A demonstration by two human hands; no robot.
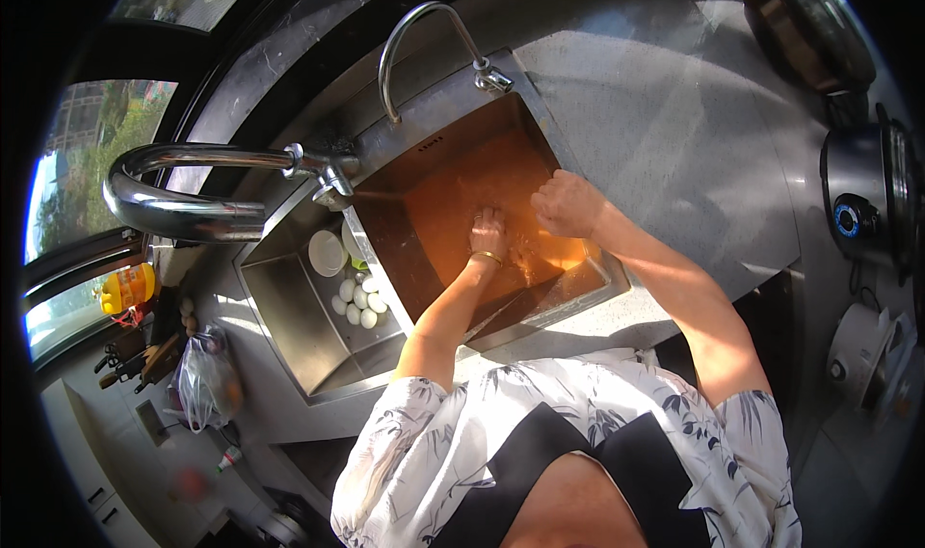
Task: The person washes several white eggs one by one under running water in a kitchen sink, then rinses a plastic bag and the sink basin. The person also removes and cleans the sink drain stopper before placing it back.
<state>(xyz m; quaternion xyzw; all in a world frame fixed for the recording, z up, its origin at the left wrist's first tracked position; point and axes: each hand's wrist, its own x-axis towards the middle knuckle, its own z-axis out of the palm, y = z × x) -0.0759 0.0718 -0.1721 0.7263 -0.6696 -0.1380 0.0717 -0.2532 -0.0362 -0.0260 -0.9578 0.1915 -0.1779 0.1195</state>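
Observation:
Orange-brown water [462, 179] fills the deep metal sink basin [379, 230] in front of me. My left hand [488, 233], with a ring and a gold bracelet, reaches into this water. Its fingertips are partly under the surface, so I cannot tell whether they hold anything. Splashes rise just beside it. At the basin's right side, my right hand [569, 204] is curled into a fist over the water and rim. Whatever may be inside its fingers is hidden. The murky water conceals most of the basin's bottom.
Several white eggs [360, 296] and a white bowl [328, 253] lie in the left basin [289, 309]. A thick chrome faucet [195, 155] and a thin one [426, 13] arch over the sink. A cooker [860, 194] and a plastic bag [208, 378] stand on the counter.

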